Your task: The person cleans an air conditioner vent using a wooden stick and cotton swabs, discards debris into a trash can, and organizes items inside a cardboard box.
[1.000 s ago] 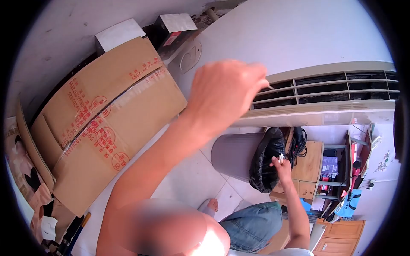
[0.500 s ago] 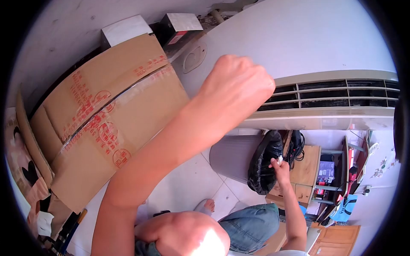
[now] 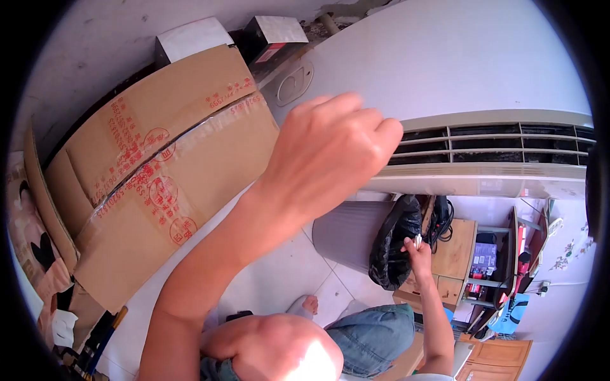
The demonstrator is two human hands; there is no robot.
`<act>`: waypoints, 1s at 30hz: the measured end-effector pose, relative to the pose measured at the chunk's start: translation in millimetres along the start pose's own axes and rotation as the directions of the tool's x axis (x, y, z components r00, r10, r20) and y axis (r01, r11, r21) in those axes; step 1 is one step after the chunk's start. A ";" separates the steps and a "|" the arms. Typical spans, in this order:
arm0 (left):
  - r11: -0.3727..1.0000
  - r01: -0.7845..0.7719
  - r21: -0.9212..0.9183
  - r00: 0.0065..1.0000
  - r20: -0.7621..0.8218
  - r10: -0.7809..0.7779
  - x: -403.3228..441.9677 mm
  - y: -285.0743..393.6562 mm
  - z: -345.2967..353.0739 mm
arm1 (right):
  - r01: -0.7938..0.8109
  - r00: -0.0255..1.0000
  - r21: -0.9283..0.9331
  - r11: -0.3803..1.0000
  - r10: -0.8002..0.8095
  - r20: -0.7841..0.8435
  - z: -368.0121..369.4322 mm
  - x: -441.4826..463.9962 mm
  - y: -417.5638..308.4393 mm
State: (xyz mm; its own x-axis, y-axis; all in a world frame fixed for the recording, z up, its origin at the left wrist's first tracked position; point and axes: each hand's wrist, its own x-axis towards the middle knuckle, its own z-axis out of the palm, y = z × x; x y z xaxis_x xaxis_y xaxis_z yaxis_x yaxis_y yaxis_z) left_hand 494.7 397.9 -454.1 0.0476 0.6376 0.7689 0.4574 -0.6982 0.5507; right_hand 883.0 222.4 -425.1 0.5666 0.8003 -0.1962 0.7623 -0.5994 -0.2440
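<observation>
My left hand (image 3: pixel 337 149) is raised in front of the white appliance (image 3: pixel 445 57), beside its dark slatted vent (image 3: pixel 486 145). Its back faces me and the fingers are curled closed; whatever they may hold is hidden. Farther off, my right hand (image 3: pixel 417 253) pinches a small white object (image 3: pixel 417 241), too small to identify. This hand is at the mouth of a grey bin (image 3: pixel 346 232) lined with a black bag (image 3: pixel 391 254).
A large taped cardboard box (image 3: pixel 190 159) with red print fills the left side. Smaller boxes (image 3: pixel 194 41) lie behind it. Black cables (image 3: pixel 443 222) and a wooden cabinet (image 3: pixel 460 247) are beyond the bin. A bent knee (image 3: pixel 273 346) shows at the bottom.
My left hand was pinching something thin at the vent; it has since turned, its fingertips now hidden, and drawn slightly left. My right hand stays at the bin with the white object.
</observation>
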 end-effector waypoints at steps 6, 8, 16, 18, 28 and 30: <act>0.986 -0.126 0.105 0.981 0.161 0.109 18.0 -3.1 18.5 | 0.034 0.999 0.023 0.999 -0.034 0.006 1.4 1.5 -5.6; 0.989 -0.131 0.069 0.979 0.167 0.119 18.8 -5.7 25.5 | 0.029 0.999 0.020 0.999 -0.030 0.017 0.6 1.0 -7.2; 0.989 0.012 -0.149 0.993 -0.111 -0.029 13.9 -7.5 26.8 | 0.013 1.000 0.028 1.000 -0.013 0.011 0.7 -0.1 -6.9; 0.965 0.052 -0.257 0.979 -0.175 -0.100 10.7 -12.0 20.7 | 0.015 1.000 0.017 1.000 -0.015 0.013 0.4 1.3 -3.4; 0.956 0.088 -0.281 0.983 -0.131 -0.129 -8.1 -8.5 -17.3 | 0.033 0.999 0.081 0.996 -0.033 -0.007 -1.4 2.0 -11.7; 0.927 0.084 -0.364 0.989 -0.084 -0.122 -19.1 0.3 -17.3 | 0.027 0.999 0.152 0.988 -0.032 0.028 -6.1 -6.8 -25.6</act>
State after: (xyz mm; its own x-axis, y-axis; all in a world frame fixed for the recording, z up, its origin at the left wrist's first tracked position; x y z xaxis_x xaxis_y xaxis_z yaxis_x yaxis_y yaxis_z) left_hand 478.6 379.9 -463.0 -0.0834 0.6886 0.7203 0.1046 -0.7128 0.6935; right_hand 861.6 232.4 -411.7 0.5330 0.8185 -0.2146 0.7211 -0.5720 -0.3909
